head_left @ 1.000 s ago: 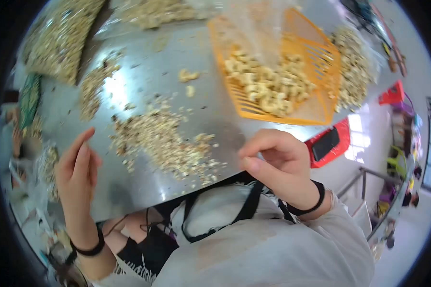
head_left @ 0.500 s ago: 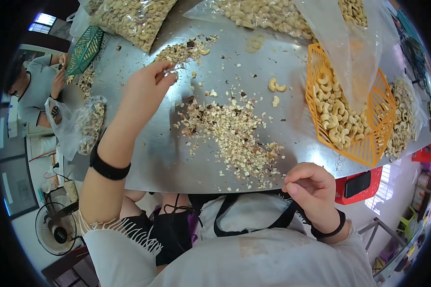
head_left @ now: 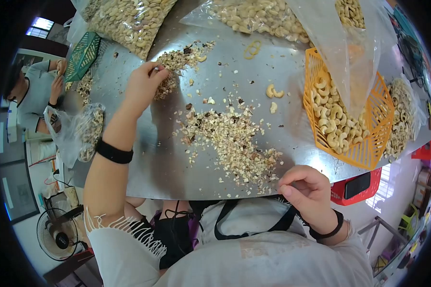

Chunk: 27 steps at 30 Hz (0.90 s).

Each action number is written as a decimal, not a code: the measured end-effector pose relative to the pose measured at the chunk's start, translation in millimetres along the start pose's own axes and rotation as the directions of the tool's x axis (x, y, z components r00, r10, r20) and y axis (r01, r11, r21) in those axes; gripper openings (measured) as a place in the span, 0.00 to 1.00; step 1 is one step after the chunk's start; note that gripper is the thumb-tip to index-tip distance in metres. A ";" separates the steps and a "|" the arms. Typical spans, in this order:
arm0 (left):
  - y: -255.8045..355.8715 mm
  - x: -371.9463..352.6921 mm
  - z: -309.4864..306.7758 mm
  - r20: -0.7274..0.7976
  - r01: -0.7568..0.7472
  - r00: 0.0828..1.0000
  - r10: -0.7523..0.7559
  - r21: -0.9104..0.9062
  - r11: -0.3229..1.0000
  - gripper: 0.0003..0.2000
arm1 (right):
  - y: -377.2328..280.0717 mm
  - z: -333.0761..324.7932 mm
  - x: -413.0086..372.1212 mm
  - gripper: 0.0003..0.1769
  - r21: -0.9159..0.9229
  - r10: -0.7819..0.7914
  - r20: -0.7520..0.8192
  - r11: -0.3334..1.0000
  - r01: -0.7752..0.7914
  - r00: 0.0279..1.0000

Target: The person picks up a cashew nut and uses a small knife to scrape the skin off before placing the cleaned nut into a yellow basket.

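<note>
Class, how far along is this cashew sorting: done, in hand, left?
Done: whole cashews lie in the orange basket. In hand: the left hand pinches a small piece at the dark-flecked pile; the right hand rests curled at the table edge. Left: the large mixed pile at centre.

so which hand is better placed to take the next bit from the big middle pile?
Right, probably. The right hand sits at the near edge of the big pile; the left hand is away at the smaller pile.

Orange basket [head_left: 368, 155], green basket [head_left: 84, 55], phone [head_left: 357, 185], fan [head_left: 57, 234], co-worker [head_left: 33, 91].
</note>
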State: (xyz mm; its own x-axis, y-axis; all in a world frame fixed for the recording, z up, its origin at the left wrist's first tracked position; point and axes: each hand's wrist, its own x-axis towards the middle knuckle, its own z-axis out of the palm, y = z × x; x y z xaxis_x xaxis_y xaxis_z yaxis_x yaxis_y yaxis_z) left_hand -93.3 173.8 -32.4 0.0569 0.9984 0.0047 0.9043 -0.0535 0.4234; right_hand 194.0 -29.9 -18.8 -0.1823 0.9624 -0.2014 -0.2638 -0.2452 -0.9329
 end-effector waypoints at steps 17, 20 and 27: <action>100.9 -115.5 -13.9 0.440 0.054 0.866 0.236 -0.552 0.832 0.08 | 16.4 25.0 16.5 0.13 0.095 0.074 0.086 0.992 -0.083 0.994; 99.9 -122.5 -2.8 0.393 -0.108 0.813 0.428 -0.622 0.776 0.09 | 17.5 28.4 21.1 0.17 0.241 0.113 0.124 0.960 -0.140 0.986; 112.7 -130.6 6.0 0.248 -0.328 0.793 0.556 -0.596 0.733 0.09 | 14.5 16.3 27.8 0.16 0.418 0.338 0.358 0.776 -0.473 0.871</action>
State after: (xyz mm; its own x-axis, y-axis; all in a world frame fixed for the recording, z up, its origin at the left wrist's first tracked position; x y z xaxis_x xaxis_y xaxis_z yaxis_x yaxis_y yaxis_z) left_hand 3.7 37.3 9.3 0.6533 0.7570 0.0141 0.3924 -0.3545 0.8487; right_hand 169.6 -8.7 -33.1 -0.5865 0.7134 -0.3835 -0.5146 -0.6939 -0.5037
